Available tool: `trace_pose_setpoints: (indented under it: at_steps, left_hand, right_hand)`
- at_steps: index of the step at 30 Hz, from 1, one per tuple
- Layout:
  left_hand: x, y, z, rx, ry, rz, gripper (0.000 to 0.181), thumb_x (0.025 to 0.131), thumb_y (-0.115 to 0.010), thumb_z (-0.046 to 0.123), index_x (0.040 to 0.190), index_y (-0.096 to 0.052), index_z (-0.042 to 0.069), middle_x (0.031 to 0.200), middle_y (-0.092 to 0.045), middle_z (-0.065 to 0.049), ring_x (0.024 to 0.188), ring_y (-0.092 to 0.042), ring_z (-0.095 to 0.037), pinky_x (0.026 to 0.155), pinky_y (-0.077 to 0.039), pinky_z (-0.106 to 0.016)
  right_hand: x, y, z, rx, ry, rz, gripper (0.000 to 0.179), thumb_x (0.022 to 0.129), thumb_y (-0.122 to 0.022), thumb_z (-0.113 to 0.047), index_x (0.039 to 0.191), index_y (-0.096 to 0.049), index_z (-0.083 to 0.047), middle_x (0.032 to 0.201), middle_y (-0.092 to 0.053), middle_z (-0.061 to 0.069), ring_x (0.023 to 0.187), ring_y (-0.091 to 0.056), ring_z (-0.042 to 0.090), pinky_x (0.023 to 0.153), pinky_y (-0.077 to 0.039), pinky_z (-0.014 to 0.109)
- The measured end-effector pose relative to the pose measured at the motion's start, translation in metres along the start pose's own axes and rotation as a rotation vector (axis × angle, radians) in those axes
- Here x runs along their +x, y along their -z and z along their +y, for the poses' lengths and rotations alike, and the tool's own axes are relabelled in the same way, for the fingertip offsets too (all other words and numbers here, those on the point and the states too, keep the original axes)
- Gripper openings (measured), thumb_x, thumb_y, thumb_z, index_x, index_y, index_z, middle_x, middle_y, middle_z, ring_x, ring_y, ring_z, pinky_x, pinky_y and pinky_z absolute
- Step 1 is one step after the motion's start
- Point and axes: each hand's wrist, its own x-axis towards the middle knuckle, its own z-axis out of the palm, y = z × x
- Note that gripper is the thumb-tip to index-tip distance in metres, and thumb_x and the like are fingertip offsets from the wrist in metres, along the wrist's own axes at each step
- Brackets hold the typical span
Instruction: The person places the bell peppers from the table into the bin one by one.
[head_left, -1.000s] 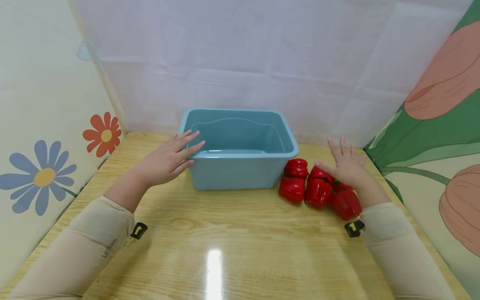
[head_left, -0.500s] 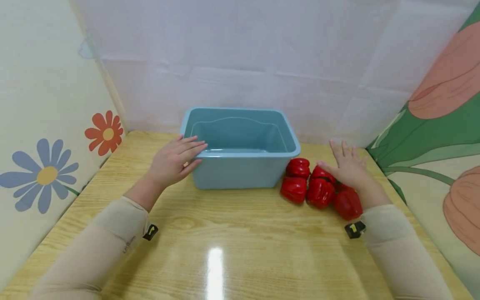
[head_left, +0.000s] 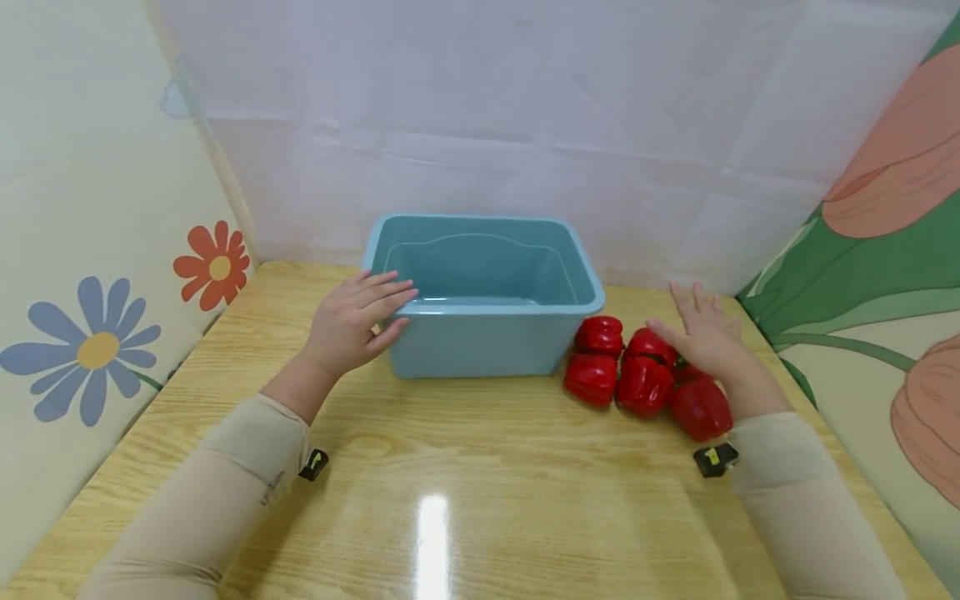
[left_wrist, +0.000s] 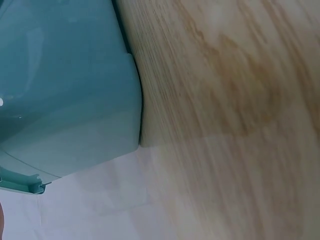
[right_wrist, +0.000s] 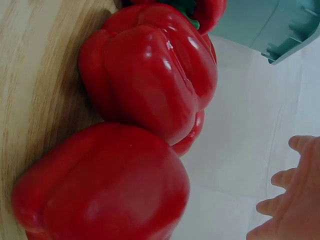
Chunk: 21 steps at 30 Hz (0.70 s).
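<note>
A light-blue plastic bin (head_left: pixel 480 346) stands in the middle at the back of the table, its inside bare. My left hand (head_left: pixel 348 321) lies over the bin's front left corner with fingers stretched out; whether they touch the rim cannot be told. Several glossy red bell peppers (head_left: pixel 645 385) are clustered to the right of the bin. Above the rear right of the cluster hovers my right hand (head_left: pixel 708 340), fingers spread and holding nothing. In the right wrist view its fingertips stand apart from the nearest bell pepper (right_wrist: pixel 105 185). Part of the cluster is hidden behind that hand.
The wooden table (head_left: pixel 487 467) runs up to a white back wall (head_left: pixel 480 108). Flower-printed panels close off the left side (head_left: pixel 75 208) and the right side (head_left: pixel 862 275). A black wrist camera (head_left: pixel 313 464) hangs at the left sleeve.
My left hand has moved right and slightly down, onto the bin's front left corner. My right hand has shifted slightly right in view. The bin and bell peppers stay in place.
</note>
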Motion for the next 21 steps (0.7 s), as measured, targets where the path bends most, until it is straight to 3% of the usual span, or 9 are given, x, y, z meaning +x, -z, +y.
trace_pose_setpoints:
  at_steps: [13,21]
  left_hand:
    - [0.0,-0.003,0.0,-0.009,0.008,0.024,0.037,0.083,-0.058,0.029,0.112,-0.066,0.008,0.108,-0.066,-0.009,0.105,-0.06,-0.03,0.094,-0.041,-0.047]
    - [-0.001,-0.003,0.0,-0.003,0.015,0.02,0.037,0.083,-0.058,0.03,0.112,-0.066,0.008,0.109,-0.066,-0.009,0.107,-0.059,-0.028,0.095,-0.04,-0.047]
  right_hand:
    - [-0.006,0.005,0.008,0.01,0.018,0.043,0.081,0.091,-0.027,-0.06,0.146,0.01,-0.014,0.146,0.015,0.028,0.129,0.01,0.054,0.098,0.0,0.069]
    - [-0.009,0.004,0.017,0.109,0.024,0.061,0.083,0.091,-0.034,-0.056,0.147,0.009,-0.012,0.147,0.012,0.028,0.132,0.005,0.051,0.099,-0.005,0.068]
